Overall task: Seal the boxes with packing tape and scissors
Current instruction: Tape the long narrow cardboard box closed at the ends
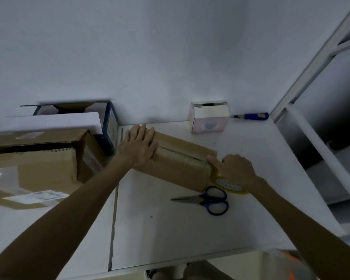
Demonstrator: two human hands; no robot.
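A long flat cardboard box [178, 160] lies at an angle on the white table [170, 229]. My left hand [138, 145] rests flat on its far left end, fingers spread. At the box's near right corner, my right hand [235, 169] grips a roll of clear yellowish packing tape [229, 185], with the index finger pressed on the box edge. Tape runs along the box's top seam. Blue-handled scissors [207, 200] lie shut on the table just in front of the box, blades pointing left.
A large cardboard box [38, 158] with white boards on top stands at the left, a dark blue box [110, 126] behind it. A small pink-white carton [209, 118] and a blue-handled utility knife [253, 116] sit by the wall. White metal shelving [319, 138] is at the right.
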